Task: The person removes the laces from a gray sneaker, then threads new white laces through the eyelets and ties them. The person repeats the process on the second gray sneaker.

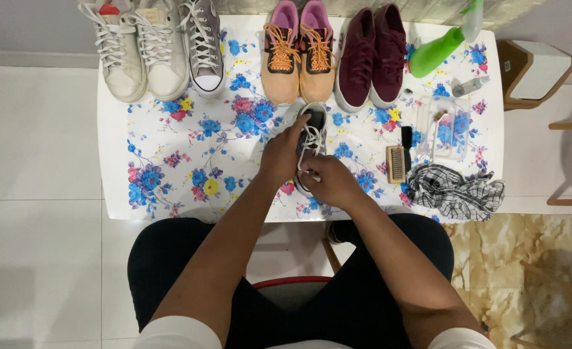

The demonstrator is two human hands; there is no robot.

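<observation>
Lacing step: left hand (280, 155) grips grey sneaker (312, 139), right hand (330, 181) pinches its white lace (309, 143) at 6 o'clock; next likely needs steady tension.

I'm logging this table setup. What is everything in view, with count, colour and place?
white shoes: two, cream-white, table's far left
grey sneaker: one, grey with white toe, beside the white shoes
orange shoes: two, orange with pink lining, far centre
maroon shoes: two, dark red, right of the orange pair
held sneaker: one, grey with white laces, table centre
spray bottle: one, green, far right
brush: one, wooden, right of the held sneaker
cloth: one, black-and-white check, near right
clear tray: one, behind the cloth
table: one, floral cover
left hand: on the sneaker
right hand: at its laces
</observation>
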